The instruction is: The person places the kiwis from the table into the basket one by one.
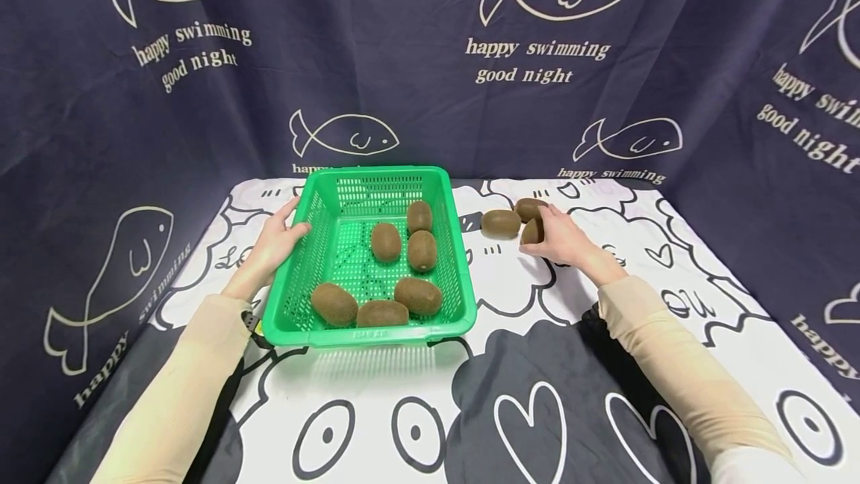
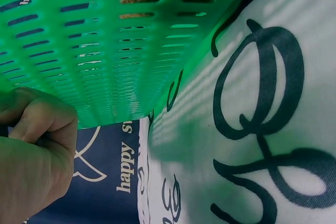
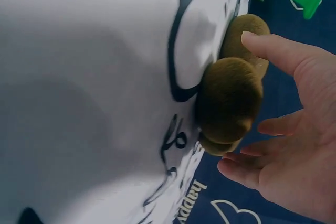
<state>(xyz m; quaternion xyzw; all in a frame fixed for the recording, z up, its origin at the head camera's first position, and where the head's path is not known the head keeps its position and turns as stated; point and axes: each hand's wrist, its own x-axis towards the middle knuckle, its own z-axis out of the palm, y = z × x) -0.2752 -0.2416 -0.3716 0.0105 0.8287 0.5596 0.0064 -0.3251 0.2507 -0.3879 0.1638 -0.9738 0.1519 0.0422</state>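
Observation:
A green plastic basket (image 1: pixel 366 336) with slotted walls stands on the table, several brown kiwis (image 1: pixel 421 251) lying in it. At its left rim, my left hand (image 1: pixel 274 243) holds the edge, thumb over the top; the left wrist view shows the curled fingers (image 2: pixel 47 111) beside the slotted wall (image 2: pixel 105 35). Three more kiwis lie close together to the right of the basket. My right hand (image 1: pixel 567 239) reaches over the nearest kiwi (image 3: pixel 229 98), thumb and fingers spread around it. A second kiwi (image 1: pixel 500 223) lies to the left, and a third (image 1: pixel 531 208) just behind.
A white cloth (image 1: pixel 376 387) with black cartoon drawings and grey patches covers the table. Behind it and at both sides hangs a dark blue curtain (image 1: pixel 430 81) printed with fish and lettering. A small dark patch (image 1: pixel 472 222) shows between the basket and the loose kiwis.

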